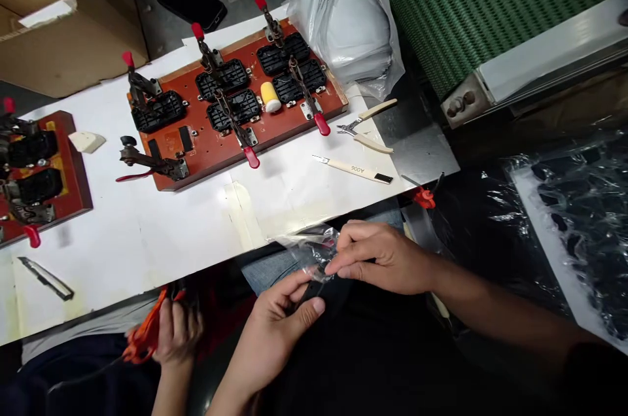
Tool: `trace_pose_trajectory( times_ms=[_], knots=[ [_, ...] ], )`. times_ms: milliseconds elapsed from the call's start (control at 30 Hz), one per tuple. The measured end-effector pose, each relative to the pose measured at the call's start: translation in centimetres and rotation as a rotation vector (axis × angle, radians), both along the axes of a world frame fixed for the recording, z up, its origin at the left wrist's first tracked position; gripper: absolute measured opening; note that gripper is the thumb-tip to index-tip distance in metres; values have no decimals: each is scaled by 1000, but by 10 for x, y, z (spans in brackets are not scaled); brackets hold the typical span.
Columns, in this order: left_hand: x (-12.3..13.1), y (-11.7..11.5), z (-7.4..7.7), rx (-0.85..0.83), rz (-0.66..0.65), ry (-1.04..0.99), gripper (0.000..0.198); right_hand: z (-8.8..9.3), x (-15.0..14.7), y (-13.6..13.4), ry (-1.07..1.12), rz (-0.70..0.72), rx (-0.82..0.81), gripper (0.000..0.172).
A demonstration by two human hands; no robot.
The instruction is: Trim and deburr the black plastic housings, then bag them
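Observation:
My left hand (275, 328) is closed on a dark flat part (310, 292), thumb on its near side; most of the part is hidden by the fingers. A crumpled clear plastic bag (307, 247) lies over the part's far end. With fingertips pinched together, my right hand (385, 256) grips the bag close to the left fingers. Both hands are over my lap, just below the table's front edge. On the white table (181, 226) beyond them lie a cream-handled craft knife (353, 169) and cream-handled nippers (367, 128).
A brown fixture board (216, 161) carries red-tipped toggle clamps, black ribbed parts and a yellow cylinder (269, 97). A second board (73, 167) sits left. Another person's hand (179, 331) holds an orange-handled tool (147, 331). A bagged white stack (358, 30), green conveyor belt (490, 4) and carton (98, 30) surround the table.

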State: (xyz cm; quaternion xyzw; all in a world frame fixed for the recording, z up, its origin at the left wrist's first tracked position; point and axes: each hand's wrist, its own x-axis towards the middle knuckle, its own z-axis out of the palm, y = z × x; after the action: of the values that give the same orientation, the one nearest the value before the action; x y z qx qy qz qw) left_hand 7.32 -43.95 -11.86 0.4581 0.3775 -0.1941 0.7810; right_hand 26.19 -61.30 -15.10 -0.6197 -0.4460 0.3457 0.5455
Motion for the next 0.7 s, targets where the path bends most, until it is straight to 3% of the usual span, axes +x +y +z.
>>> trace_pose_trajectory(
  times_ms=[67,200,267,333,400,467,600,700],
  knots=[
    [3,3,-4,104,46,-20,35,0,-1,2,-107,-6,39,17],
    [13,3,-15,302,269,-48,35,-4,-28,15,-393,-114,30,23],
    [16,0,-20,432,352,-55,38,-6,-45,23,-375,-171,-3,25],
    [17,-1,-22,538,350,-15,43,-8,-55,29,-248,-269,-18,24],
    [14,1,-21,579,272,35,51,-10,-57,32,-132,-371,-29,23],
    [5,5,-19,541,106,34,64,-11,-54,31,-87,-412,-49,24],
    [-20,10,-18,479,-242,-56,82,-13,-53,24,30,-295,-58,24],
    [-29,10,-22,461,-276,-74,76,-13,-56,19,182,-248,-105,20]
  ],
)
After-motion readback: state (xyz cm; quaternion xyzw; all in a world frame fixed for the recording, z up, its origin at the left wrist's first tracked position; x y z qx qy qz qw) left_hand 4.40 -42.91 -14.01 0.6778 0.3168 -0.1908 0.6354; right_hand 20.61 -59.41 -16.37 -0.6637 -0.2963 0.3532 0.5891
